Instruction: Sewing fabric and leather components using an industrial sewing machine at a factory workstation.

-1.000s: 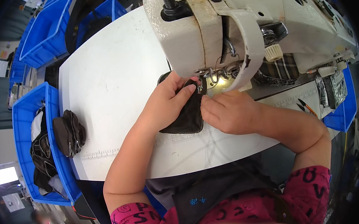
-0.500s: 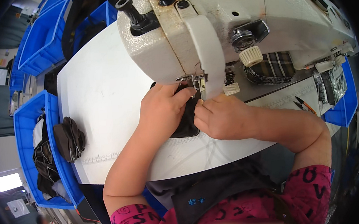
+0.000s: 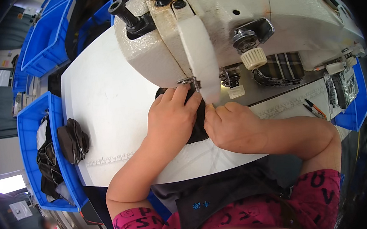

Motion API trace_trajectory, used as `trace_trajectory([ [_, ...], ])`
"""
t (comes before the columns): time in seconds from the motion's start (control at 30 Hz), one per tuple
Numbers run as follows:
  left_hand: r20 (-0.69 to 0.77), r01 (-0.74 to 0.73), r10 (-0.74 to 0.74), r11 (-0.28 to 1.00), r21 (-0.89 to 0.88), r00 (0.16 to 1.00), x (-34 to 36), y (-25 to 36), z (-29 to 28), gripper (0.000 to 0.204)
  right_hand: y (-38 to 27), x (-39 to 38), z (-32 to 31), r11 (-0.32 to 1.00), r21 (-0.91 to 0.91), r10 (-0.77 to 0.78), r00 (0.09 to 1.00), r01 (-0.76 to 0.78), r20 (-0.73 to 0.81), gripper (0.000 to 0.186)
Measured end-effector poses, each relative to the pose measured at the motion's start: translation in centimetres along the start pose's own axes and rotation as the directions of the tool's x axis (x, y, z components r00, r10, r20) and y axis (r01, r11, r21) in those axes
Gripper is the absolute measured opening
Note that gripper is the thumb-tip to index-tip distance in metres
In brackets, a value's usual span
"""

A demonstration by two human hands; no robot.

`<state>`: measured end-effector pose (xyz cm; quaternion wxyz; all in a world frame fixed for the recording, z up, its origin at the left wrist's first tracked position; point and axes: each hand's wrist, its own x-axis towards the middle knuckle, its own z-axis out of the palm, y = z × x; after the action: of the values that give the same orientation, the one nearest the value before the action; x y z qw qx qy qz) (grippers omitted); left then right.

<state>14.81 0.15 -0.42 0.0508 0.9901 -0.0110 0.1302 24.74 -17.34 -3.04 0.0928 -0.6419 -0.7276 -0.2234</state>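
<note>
A dark fabric piece (image 3: pixel 200 132) with a rounded near edge lies under the head of a white sewing machine (image 3: pixel 145 61). My left hand (image 3: pixel 171 119) rests on its left part, fingers stretched out and fingertips close by the presser foot, thumb apart from them. On the fabric's right edge, the thumb and forefinger of my right hand (image 3: pixel 236 125) are pinched together, with the other fingers curled. The needle and the cloth right under it are hidden behind the white guard (image 3: pixel 199 57) and my fingers.
At the left stands a blue bin (image 3: pixel 54 146) of dark fabric pieces, with a dark fabric stack (image 3: pixel 72 141) beside it on the white tabletop (image 3: pixel 100 95). Plaid fabric pieces (image 3: pixel 279 70) lie beneath the machine arm. Small snips (image 3: pixel 315 109) with orange lie at the right.
My left fingers have gone from bunched near the presser foot to stretched out over the fabric. The dark piece has shifted and turned slightly. My right hand keeps its pinch.
</note>
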Motion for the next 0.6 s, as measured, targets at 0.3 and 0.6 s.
trace_trajectory([
  [0.3,-0.048,0.029,-0.029,1.0,0.004,0.998,0.3,-0.5,0.8,0.049,0.0,0.0,0.9,0.984,0.077,0.145,0.974,-0.16,0.174,0.032],
  [0.6,-0.075,-0.07,0.071,0.997,0.01,0.995,-0.5,0.3,-0.4,0.038,0.9,0.4,-0.2,0.988,0.135,0.057,0.984,-0.08,0.169,0.029],
])
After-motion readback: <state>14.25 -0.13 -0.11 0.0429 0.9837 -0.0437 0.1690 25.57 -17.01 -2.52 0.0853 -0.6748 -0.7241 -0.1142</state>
